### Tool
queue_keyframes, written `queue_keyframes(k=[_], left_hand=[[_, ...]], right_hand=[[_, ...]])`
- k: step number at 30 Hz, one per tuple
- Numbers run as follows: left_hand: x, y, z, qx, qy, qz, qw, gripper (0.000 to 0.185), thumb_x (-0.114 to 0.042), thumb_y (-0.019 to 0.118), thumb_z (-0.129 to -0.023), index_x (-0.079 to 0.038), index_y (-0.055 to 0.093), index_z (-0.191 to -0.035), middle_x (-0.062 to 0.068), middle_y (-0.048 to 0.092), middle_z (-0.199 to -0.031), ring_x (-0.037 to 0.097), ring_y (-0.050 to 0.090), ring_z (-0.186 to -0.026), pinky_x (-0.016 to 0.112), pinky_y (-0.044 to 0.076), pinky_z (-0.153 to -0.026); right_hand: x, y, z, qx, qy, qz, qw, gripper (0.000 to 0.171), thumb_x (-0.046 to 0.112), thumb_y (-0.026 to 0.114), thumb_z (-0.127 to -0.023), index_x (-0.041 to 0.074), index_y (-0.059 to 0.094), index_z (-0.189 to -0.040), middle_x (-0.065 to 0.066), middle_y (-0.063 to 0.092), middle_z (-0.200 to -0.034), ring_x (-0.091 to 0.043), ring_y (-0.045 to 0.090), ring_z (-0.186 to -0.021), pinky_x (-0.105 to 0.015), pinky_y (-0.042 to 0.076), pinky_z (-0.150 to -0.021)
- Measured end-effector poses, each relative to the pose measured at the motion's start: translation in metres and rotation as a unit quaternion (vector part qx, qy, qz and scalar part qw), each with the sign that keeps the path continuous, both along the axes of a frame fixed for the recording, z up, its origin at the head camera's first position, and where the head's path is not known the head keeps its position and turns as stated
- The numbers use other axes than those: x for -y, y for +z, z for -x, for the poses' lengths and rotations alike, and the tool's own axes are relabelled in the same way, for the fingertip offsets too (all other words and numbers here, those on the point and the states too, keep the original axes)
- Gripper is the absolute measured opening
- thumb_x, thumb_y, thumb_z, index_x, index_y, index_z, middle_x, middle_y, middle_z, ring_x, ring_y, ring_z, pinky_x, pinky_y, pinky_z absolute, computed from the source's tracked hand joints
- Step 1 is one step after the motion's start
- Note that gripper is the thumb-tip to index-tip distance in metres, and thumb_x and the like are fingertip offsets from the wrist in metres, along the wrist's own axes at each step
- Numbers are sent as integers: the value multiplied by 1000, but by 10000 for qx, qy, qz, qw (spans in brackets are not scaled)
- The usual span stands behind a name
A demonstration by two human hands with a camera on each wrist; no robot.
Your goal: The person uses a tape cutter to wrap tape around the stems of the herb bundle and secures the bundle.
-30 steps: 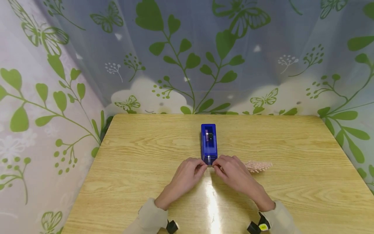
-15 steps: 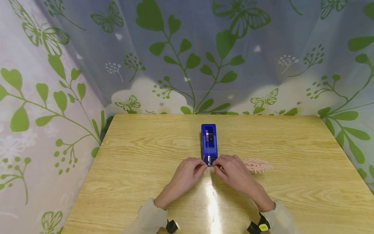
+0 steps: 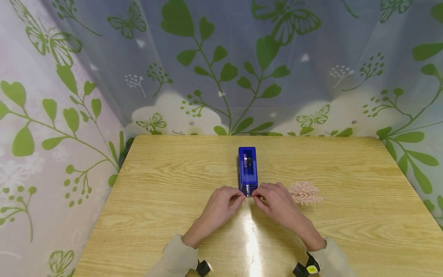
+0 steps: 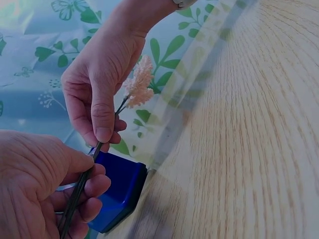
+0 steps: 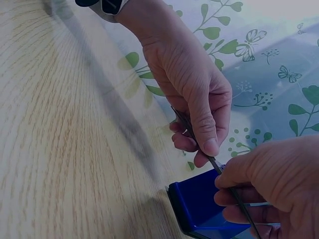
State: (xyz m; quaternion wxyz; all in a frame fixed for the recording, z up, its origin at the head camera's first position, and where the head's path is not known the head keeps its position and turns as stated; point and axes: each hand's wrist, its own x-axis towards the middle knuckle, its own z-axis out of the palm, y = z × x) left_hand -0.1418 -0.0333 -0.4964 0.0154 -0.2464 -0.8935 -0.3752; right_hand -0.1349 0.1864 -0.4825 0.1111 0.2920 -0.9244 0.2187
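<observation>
Stem axis: thin dark stem of pink fluffy sprig (image 3: 304,193) runs left-right | both hands, left hand (image 3: 221,206) and right hand (image 3: 277,206), pinch it at blue plastic tape dispenser (image 3: 247,169) front

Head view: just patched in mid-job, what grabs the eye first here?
The blue tape dispenser stands mid-table, lengthwise toward the person. At its near end, the left hand and right hand meet, both pinching a thin dark stem. The stem's pink flower sprig sticks out right of the right hand, over the wooden table.
</observation>
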Motion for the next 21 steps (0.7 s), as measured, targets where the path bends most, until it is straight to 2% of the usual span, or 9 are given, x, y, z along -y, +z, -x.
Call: queue_keyframes(k=[5,9,14,21], left_hand=[[1,1,0,-21,21,12,10000,11,-20,71,-101,-15,80,-98,-4,75,-91,7,60,-78,22,49,-71],[1,1,0,-50,24,26,10000,10,-19,72,-100,-14,81,-99,-4,76,-90,7,59,-77,22,48,-70],[1,0,1,-119,-20,-27,9999,9,-18,75,-98,-13,82,-98,-4,75,-86,6,59,-75,21,49,-69],[1,0,1,44,-12,-52,10000,10,-18,74,-99,-12,83,-100,-4,75,-86,9,61,-76,21,49,-70]], right_hand=[[1,0,0,-81,-18,-17,10000,2,12,79,-92,12,79,-93,8,67,-81,-6,54,-66,-29,41,-68],[1,1,0,-155,-36,-27,9999,7,10,84,-87,12,80,-93,7,70,-81,-10,60,-68,-29,42,-68],[1,1,1,-286,-33,-24,9996,9,10,86,-85,13,81,-92,6,71,-81,-10,61,-68,-28,42,-67],[1,1,1,-398,-65,-34,9992,10,9,87,-83,12,81,-91,4,73,-82,-12,63,-69,-29,45,-68]])
